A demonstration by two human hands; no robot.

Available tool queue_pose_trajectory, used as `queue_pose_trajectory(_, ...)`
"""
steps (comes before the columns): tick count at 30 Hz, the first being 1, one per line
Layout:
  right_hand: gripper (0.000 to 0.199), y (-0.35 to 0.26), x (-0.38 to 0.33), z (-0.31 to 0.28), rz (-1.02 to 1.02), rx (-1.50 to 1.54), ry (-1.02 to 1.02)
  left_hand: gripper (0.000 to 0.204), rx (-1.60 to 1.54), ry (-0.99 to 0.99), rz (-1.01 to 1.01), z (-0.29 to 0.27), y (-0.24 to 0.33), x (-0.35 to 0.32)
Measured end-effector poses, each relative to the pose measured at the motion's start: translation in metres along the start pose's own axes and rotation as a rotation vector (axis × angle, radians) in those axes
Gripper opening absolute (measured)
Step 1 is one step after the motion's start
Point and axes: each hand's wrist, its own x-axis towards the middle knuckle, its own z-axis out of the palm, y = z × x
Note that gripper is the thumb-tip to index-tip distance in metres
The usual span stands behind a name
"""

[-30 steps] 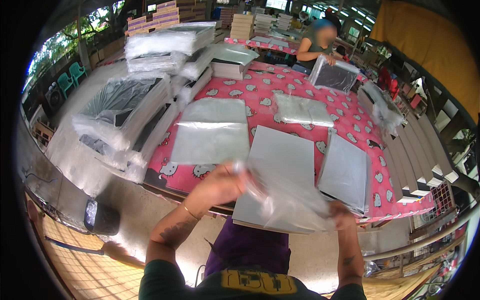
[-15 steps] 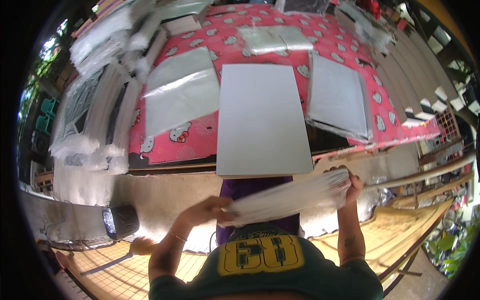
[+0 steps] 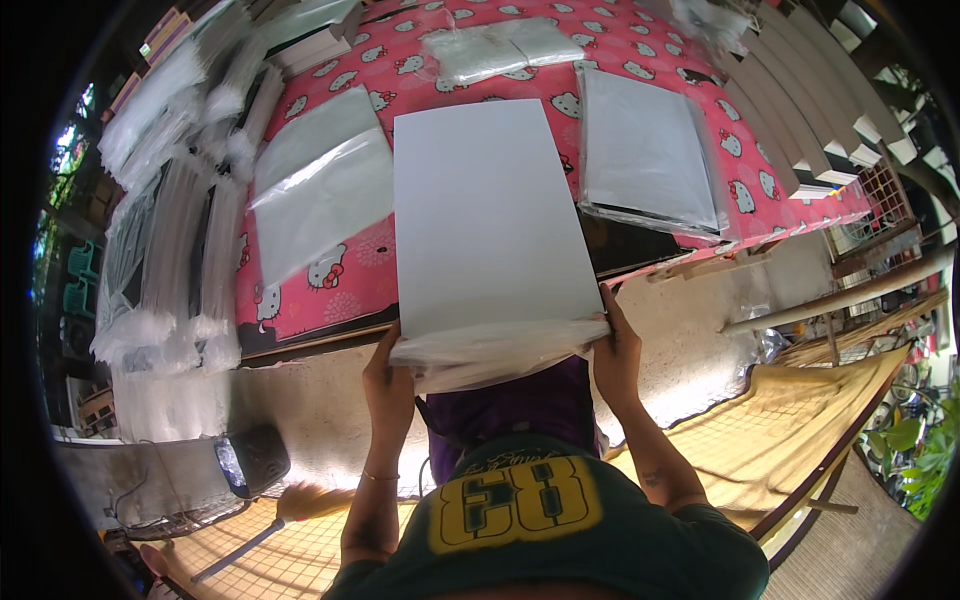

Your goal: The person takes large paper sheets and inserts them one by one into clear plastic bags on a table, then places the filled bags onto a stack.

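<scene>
In the head view, a white board lies lengthwise on the pink patterned table, its near end hanging over the table's front edge. A clear plastic bag is bunched around that near end only, so the sleeving looks barely begun and most of the board remains bare. The left hand grasps the bag's left corner and the right hand its right corner, both forearms raised. Right of the board rests a stack of bagged boards; left of it, a pile of empty bags.
</scene>
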Motion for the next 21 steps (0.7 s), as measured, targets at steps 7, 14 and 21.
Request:
queue_pose_trajectory(7,0.008,-0.033,-0.004,-0.031,0.013,0.393,0.075,0.026,-0.209,-0.007,0.143,-0.022,0.022,-0.02)
queue_pose_trajectory(14,0.08,-0.153,0.042,-0.078,-0.131,0.715,-0.25,0.058,-1.434,-0.447,0.14,-0.081,0.09,0.017)
queue_pose_trajectory(21,0.029,-0.192,0.206,-0.01,0.002,1.47,-0.626,0.029,-1.298,-0.358,0.379,-0.042,0.181,0.163)
